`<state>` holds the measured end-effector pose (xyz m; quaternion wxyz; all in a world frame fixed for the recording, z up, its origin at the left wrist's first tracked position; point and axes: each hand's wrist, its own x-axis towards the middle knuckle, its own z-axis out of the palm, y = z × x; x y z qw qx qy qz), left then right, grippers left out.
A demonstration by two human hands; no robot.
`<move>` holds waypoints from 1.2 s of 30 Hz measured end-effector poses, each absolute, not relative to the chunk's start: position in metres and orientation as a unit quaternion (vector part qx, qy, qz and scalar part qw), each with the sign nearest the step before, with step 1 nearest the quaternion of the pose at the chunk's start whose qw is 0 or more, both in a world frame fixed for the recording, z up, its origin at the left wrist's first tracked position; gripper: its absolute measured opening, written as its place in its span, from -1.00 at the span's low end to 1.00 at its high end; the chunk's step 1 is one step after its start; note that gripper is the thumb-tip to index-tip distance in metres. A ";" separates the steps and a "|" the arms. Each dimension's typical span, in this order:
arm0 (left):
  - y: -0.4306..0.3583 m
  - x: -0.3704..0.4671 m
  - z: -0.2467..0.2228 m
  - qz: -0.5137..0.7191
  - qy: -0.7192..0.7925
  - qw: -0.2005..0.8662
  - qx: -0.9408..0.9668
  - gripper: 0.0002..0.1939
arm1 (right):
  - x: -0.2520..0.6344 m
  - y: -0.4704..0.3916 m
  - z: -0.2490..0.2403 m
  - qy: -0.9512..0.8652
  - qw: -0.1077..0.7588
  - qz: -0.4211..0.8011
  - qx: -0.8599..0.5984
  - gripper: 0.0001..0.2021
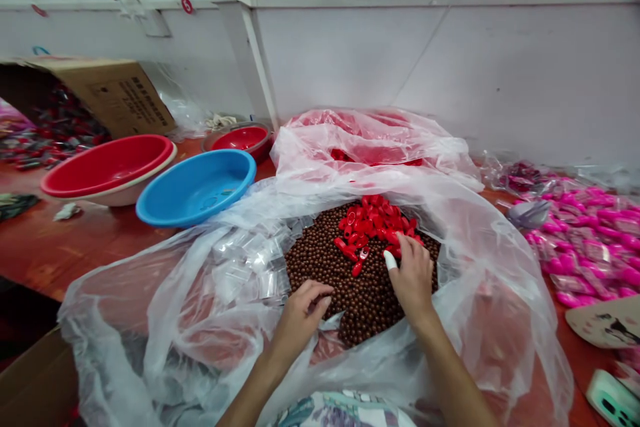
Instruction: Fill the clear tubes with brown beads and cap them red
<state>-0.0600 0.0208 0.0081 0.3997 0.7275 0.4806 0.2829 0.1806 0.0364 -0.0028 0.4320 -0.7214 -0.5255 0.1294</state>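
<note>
A heap of small brown beads (320, 247) lies in a spread clear plastic bag (470, 240). Small glossy red plastic pieces (373, 217) are piled on the beads' far side. My right hand (414, 277), a white cover on its thumb, reaches to the near right edge of that pile; a red piece shows between thumb and fingers. Low over the beads' near left side is my left hand (303, 310), its fingers curled toward the thumb; whatever they hold is too small to make out. Small clear plastic packets (250, 267) lie left of the beads.
Behind stands another plastic bag (375, 130) with red pieces. To the left are a blue basin (195, 187), red basins (107, 163) and a cardboard box (125, 97) spilling small red items. Pink packed pieces (595, 233) and a phone (613, 397) lie at right.
</note>
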 end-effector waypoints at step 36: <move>0.053 -0.142 -0.011 0.160 0.654 0.155 0.723 -0.62 | 0.179 0.014 -0.004 -0.240 0.556 0.652 -0.455 -0.70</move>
